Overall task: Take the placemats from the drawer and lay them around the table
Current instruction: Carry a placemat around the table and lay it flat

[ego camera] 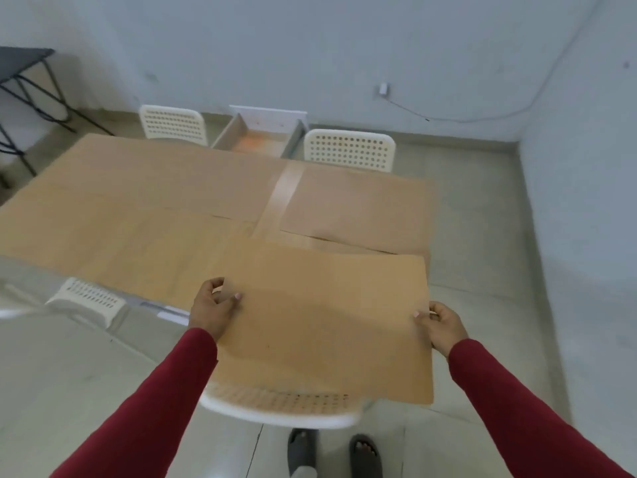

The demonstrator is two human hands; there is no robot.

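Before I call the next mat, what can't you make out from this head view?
- Drawer: blurred, only an orange smudge inside; mats left unclear.
- Held placemat, gripped by left hand and right hand: hides the table edge below.
- Table: mats blend in; count uncertain.
- Left side: cut off by frame.

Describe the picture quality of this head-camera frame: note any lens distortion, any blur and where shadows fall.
Head view: the wide-angle lens bows the wall corner and table edges; the whole frame is soft, the drawer and nearest chair especially; lighting is flat and dim, with a faint shadow band across the held placemat between the left hand and the right hand.
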